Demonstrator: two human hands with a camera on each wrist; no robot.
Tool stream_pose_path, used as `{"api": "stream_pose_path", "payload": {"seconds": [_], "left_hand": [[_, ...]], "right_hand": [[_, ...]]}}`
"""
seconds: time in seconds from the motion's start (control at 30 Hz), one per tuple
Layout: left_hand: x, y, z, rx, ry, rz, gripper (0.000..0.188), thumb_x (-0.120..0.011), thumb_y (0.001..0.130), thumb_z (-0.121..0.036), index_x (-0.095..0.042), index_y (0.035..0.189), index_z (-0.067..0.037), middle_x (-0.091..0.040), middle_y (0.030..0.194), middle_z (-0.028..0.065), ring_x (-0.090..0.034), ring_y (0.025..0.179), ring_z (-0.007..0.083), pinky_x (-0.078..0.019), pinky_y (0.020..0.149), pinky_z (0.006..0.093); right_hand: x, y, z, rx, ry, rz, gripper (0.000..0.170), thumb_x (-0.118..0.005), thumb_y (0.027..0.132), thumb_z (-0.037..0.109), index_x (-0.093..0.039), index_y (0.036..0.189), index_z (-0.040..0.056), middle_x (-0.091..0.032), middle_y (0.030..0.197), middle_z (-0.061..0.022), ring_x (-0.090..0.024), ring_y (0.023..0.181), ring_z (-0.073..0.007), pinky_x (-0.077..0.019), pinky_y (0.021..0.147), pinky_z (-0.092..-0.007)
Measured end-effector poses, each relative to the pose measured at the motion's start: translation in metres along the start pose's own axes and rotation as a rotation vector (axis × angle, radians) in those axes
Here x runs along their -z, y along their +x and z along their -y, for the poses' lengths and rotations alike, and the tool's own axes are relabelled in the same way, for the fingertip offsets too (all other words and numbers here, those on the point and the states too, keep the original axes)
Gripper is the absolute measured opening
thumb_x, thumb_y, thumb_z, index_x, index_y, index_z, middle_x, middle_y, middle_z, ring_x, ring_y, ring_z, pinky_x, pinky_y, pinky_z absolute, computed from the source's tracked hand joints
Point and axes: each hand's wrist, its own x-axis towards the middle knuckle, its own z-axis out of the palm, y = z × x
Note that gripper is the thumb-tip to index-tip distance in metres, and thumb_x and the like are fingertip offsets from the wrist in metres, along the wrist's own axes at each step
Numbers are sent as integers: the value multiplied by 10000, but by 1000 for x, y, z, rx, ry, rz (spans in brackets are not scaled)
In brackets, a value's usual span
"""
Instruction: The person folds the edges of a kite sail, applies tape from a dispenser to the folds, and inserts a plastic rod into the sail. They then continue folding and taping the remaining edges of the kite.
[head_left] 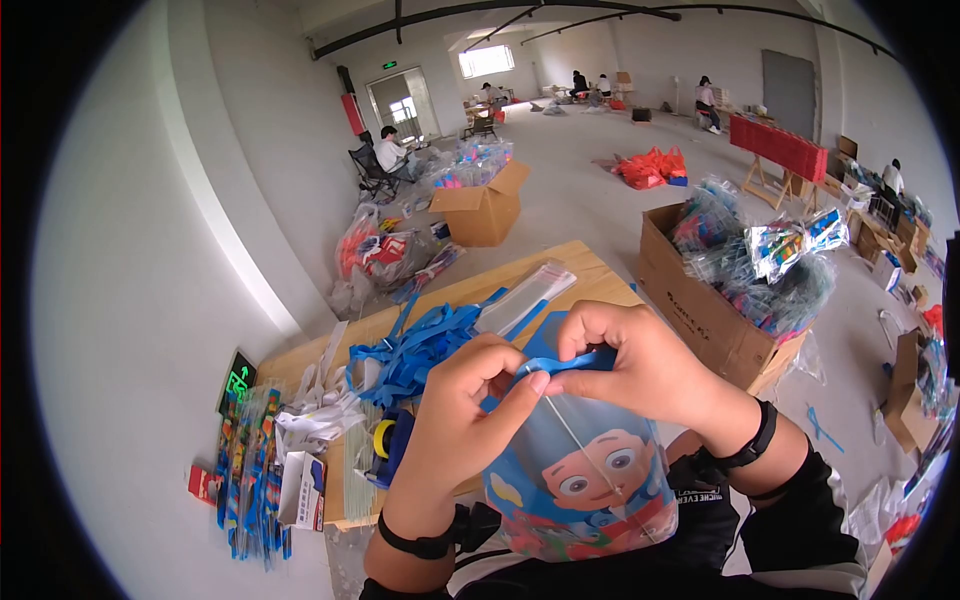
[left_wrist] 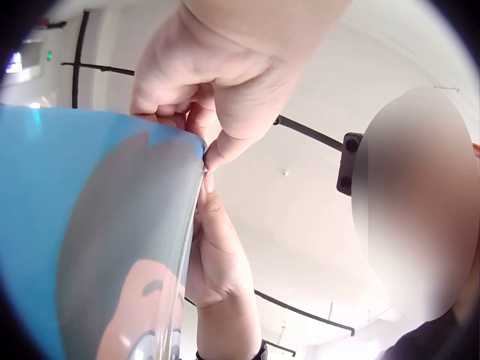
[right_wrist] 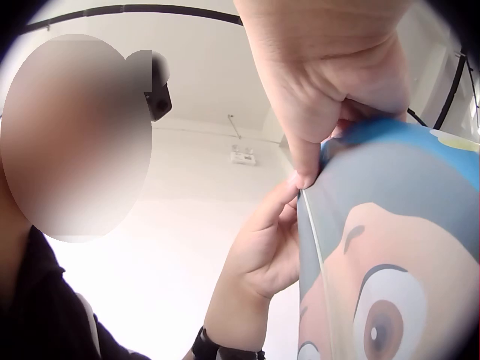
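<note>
Bent over the lap is a cartoon-printed sheet (head_left: 600,470), blue at its upper end, with a large face on it. A thin pale rod (head_left: 568,430) runs down its middle to that blue end. My left hand (head_left: 465,400) pinches the blue edge between thumb and fingers, right at the rod's tip. Close beside it, my right hand (head_left: 640,360) pinches the same folded edge. Both thumbs meet at the rod's end, as the right wrist view shows with the sheet (right_wrist: 397,225) below them. Some fingertips are hidden behind the fold.
Blue strips (head_left: 430,340) are heaped on the wooden table (head_left: 570,258), beside clear plastic sleeves (head_left: 530,300) and a yellow-cored tape roll (head_left: 383,438). A white box (head_left: 302,490) sits at the left edge. A large carton (head_left: 690,315) of plastic-wrapped items stands right of the table.
</note>
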Motion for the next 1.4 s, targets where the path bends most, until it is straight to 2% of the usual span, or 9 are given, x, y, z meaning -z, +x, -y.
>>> {"api": "stream_pose_path", "payload": {"seconds": [0.23,0.43,0.63,0.8,1.03,1.13,1.17,1.23,1.4], "left_hand": [[16,0,22,49,129,-222,196,-744,943,-80,-598,846,8,-534,820,2,-479,672,31,-374,589,216],[40,-17,54,77,-37,-504,147,-651,1031,-146,-618,929,-45,-570,776,-55,-463,684,11,-361,621,193],[67,-56,87,181,-239,-594,120,-661,1031,-161,-611,985,-62,-591,763,-62,-474,665,9,-354,602,192],[46,-64,107,283,-263,-462,122,-659,1021,-120,-623,1062,-11,-682,1015,36,-601,883,67,-485,757,231],[5,-57,73,239,-157,-46,133,-740,946,-86,-671,1028,-8,-711,960,43,-643,828,86,-512,717,244],[-14,-50,51,0,40,32,147,-789,871,-45,-701,984,-11,-709,908,74,-655,768,133,-528,685,274],[-19,-52,51,6,42,28,147,-789,871,-45,-701,984,-11,-709,908,74,-655,768,133,-528,685,274],[-23,-58,53,14,4,10,171,-804,826,-10,-705,965,-10,-695,894,99,-664,759,180,-534,665,294],[-21,-79,58,-22,-13,52,205,-798,832,-11,-764,1035,-9,-713,971,108,-690,859,225,-529,740,322]], "right_hand": [[-6,-6,-11,377,-357,-428,315,-829,813,66,-619,1047,40,-635,1043,-87,-645,897,-219,-511,795,-318],[-13,-102,-151,-191,-62,-637,214,-763,877,27,-601,1016,39,-599,982,-47,-599,811,-128,-500,694,-278],[-35,-206,-238,-509,-274,-805,236,-746,874,35,-582,1042,55,-596,1050,-54,-608,856,-153,-494,703,-290],[-42,-181,-197,-373,-237,-698,276,-733,854,-11,-597,1088,47,-590,1072,-77,-619,897,-174,-499,728,-298],[-26,-80,-85,143,-216,-292,500,-821,802,32,-624,1262,57,-662,1223,-117,-660,1024,-232,-522,875,-339],[-26,-39,-43,214,-199,-89,579,-880,771,107,-624,1289,56,-664,1237,-122,-662,1073,-256,-523,904,-365],[-24,-32,-47,213,-193,-83,579,-880,771,107,-624,1289,56,-664,1237,-122,-662,1073,-256,-523,904,-365],[-24,-20,-62,249,49,267,599,-902,758,151,-628,1280,50,-664,1241,-113,-646,1120,-259,-507,948,-375],[-37,-16,-75,91,281,450,585,-938,718,127,-615,1203,65,-649,1157,-75,-622,1121,-244,-459,1014,-358]]}}
